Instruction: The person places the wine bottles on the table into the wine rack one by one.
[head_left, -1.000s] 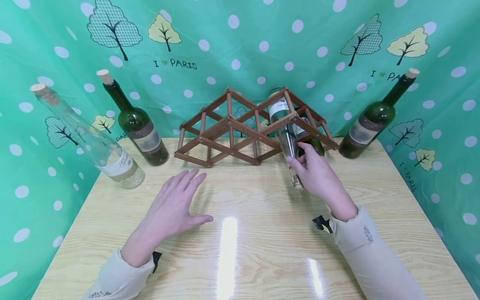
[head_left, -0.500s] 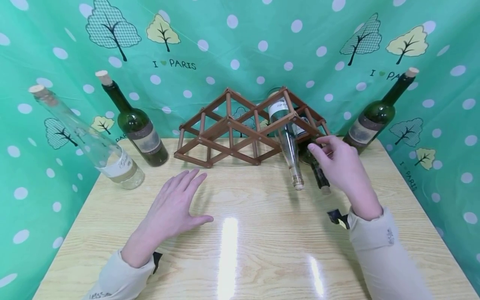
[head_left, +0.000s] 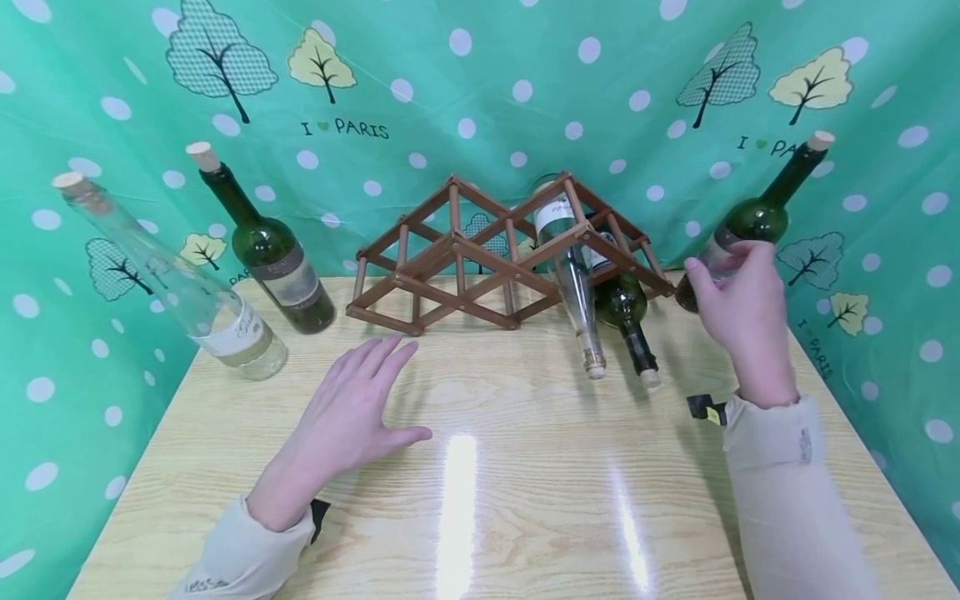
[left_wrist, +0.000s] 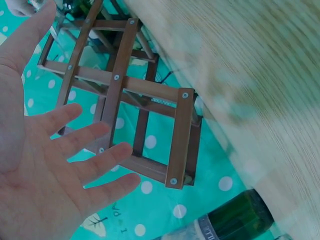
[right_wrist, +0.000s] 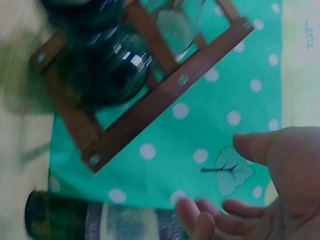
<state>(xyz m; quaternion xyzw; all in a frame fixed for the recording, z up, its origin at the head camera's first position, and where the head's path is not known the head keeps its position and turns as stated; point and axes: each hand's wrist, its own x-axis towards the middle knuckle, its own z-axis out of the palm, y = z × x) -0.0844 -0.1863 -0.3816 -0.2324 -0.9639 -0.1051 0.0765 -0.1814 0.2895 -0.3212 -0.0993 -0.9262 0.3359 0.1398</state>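
My right hand (head_left: 742,312) is at the upright green bottle (head_left: 756,218) on the right, covering part of its label; in the right wrist view the thumb and fingers (right_wrist: 187,215) stand apart beside that bottle (right_wrist: 127,222), not closed round it. My left hand (head_left: 345,408) hovers, fingers spread and holding nothing, in front of the brown wooden rack (head_left: 517,271). Lying in the rack's right part are a clear bottle (head_left: 576,287) and a dark green bottle (head_left: 622,302), corked necks toward me.
On the left stand a clear corked bottle (head_left: 243,337) and a green corked bottle (head_left: 288,279). A green dotted curtain (head_left: 420,75) hangs behind the wooden table (head_left: 540,467) and along both sides.
My right hand has left the bottles in the rack and moved right to the upright green bottle. The left hand has hardly moved.
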